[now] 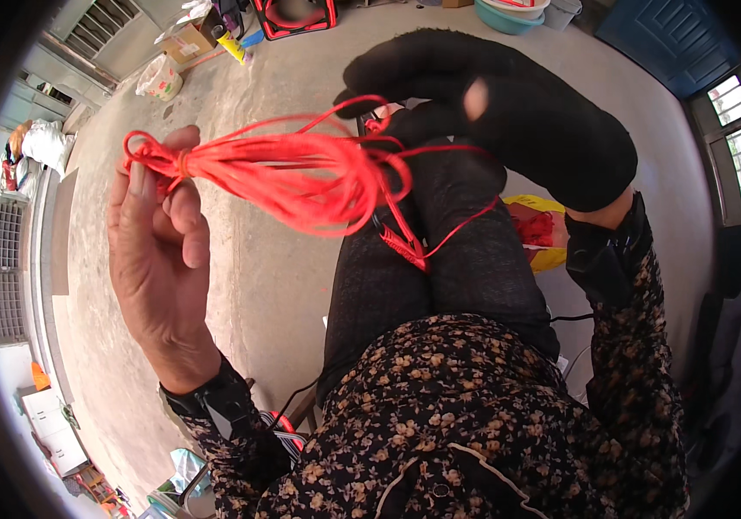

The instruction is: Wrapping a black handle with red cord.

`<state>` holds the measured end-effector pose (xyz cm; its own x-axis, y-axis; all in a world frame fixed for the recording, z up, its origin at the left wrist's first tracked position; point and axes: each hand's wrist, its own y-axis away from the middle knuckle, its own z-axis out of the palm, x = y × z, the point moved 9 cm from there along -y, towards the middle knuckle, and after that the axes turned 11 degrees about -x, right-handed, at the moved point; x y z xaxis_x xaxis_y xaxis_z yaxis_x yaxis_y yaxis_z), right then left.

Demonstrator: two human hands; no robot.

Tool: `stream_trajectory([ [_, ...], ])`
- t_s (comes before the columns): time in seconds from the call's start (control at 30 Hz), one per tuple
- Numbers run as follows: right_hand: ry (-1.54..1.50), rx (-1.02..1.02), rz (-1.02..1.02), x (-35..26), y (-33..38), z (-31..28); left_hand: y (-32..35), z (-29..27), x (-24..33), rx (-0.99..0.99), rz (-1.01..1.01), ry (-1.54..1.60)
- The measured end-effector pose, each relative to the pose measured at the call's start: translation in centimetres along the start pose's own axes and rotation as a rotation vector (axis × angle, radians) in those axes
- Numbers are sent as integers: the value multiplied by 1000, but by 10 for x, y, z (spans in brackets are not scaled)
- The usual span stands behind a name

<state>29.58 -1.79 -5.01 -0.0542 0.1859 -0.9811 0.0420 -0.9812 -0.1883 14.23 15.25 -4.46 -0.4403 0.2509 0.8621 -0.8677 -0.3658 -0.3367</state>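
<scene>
A looped bundle of thin red cord (293, 177) stretches across in front of me, bound with a tight wrap near its left end. My left hand (159, 233), bare, pinches that bound end between thumb and fingers. My right hand (509, 112) wears a black glove with a hole that shows skin. Its fingers curl together at the bundle's right end, where strands run up against them; the exact grip is partly hidden. From the bundle's right side hangs a short, ribbed red piece (403, 246) with a loose strand, above my black-clad lap (379, 277).
A yellow and red bag (536, 229) lies beyond my right knee. On the concrete floor (223, 95) stand a white bucket (159, 78), a cardboard box (189, 41), a red-framed stool (294, 17) and a teal basin (509, 19). A blue door (669, 39) is at far right.
</scene>
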Motion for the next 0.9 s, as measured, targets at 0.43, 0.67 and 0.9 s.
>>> stream_trajectory([
  [0.43,984,406,-19,50,29,-39,35,-45,-43,225,-135,-717],
  [0.67,614,360,354,136,26,4,54,3,-199,45,-485,-210],
  [0.9,372,519,447,120,51,-11,60,-22,-178,171,-490,-160],
])
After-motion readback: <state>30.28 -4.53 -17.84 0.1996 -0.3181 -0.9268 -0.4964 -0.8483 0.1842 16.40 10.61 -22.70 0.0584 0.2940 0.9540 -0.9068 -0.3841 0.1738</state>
